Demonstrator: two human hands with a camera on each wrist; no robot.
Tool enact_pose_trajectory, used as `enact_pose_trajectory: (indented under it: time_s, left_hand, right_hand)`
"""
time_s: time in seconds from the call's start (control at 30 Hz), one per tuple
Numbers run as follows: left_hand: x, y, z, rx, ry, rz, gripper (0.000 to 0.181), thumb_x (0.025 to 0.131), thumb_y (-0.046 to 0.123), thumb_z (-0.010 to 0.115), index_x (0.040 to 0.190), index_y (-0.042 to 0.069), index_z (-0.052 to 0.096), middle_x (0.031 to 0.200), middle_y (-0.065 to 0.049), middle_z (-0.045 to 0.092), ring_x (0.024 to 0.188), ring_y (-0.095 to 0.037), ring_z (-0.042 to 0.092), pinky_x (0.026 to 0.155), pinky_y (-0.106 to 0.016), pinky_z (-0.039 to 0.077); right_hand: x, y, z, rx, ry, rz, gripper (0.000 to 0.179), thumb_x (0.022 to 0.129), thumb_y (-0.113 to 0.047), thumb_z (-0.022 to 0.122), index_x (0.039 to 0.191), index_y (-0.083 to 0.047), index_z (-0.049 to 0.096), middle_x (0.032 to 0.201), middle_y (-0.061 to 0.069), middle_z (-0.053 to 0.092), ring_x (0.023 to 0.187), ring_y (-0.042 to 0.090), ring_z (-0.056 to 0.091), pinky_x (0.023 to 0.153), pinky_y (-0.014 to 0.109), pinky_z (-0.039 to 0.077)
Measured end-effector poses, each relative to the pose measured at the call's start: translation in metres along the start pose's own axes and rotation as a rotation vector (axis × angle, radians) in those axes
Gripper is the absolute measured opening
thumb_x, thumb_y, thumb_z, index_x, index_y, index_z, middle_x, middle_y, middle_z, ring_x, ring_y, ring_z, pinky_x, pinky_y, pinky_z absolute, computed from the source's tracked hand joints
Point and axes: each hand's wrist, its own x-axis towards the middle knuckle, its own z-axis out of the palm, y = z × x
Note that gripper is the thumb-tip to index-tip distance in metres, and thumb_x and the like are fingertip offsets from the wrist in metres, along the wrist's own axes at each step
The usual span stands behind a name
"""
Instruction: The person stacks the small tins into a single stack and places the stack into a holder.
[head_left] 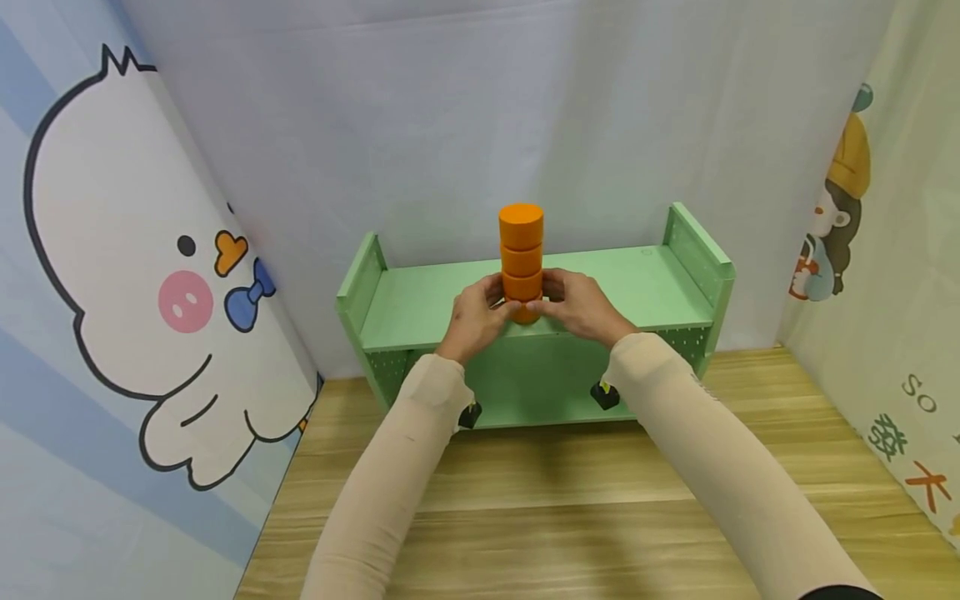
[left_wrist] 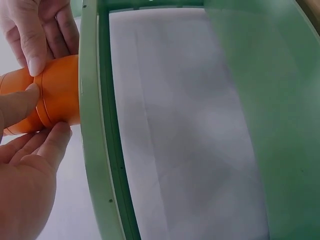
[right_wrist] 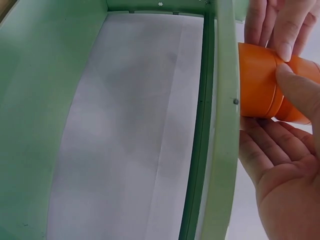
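Note:
A tower of several orange cylinders [head_left: 521, 260] stands upright near the front edge of a green shelf's top board [head_left: 600, 287]. My left hand [head_left: 478, 315] holds the lower part of the tower from the left, thumb in front and fingers round the side. From the right, my right hand [head_left: 581, 304] grips the same part, the two thumbs close together at the front. In the left wrist view, the left thumb lies across the seam between two orange cylinders [left_wrist: 61, 90]. The right wrist view shows the right thumb pressing near a seam, with the bottom end hidden behind the green edge [right_wrist: 227, 125].
Raised green end panels [head_left: 701, 242] border the shelf's top on both sides. Below is an open lower level [head_left: 536, 383]. The shelf stands on a wood-grain table [head_left: 555, 517], with a pale curtain [head_left: 450, 125] behind and printed cloths at both sides.

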Motion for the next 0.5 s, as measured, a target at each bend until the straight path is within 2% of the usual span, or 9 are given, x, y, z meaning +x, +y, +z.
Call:
enact_pose_trajectory:
  time_s: [0.3, 0.5]
  left_hand:
    - [-0.003, -0.004, -0.005, 0.024, -0.021, -0.022, 0.059, 0.099, 0.016, 0.065, 0.151, 0.003, 0.040, 0.152, -0.014, 0.044, 0.138, -0.024, 0.046, 0.110, -0.032, 0.044]
    - [-0.012, -0.005, -0.014, 0.165, -0.026, -0.057, 0.067, 0.098, 0.026, 0.068, 0.153, 0.004, 0.037, 0.154, -0.014, 0.042, 0.141, -0.028, 0.040, 0.113, -0.044, 0.040]
  right_hand:
    - [-0.002, 0.001, -0.001, -0.013, 0.000, -0.009, 0.063, 0.098, -0.019, 0.068, 0.151, -0.001, 0.039, 0.151, 0.017, 0.046, 0.134, 0.033, 0.049, 0.109, 0.046, 0.045]
    - [-0.009, 0.002, -0.007, -0.085, -0.013, 0.044, 0.075, 0.099, -0.030, 0.066, 0.156, 0.001, 0.028, 0.158, 0.019, 0.033, 0.141, 0.035, 0.040, 0.113, 0.050, 0.038]
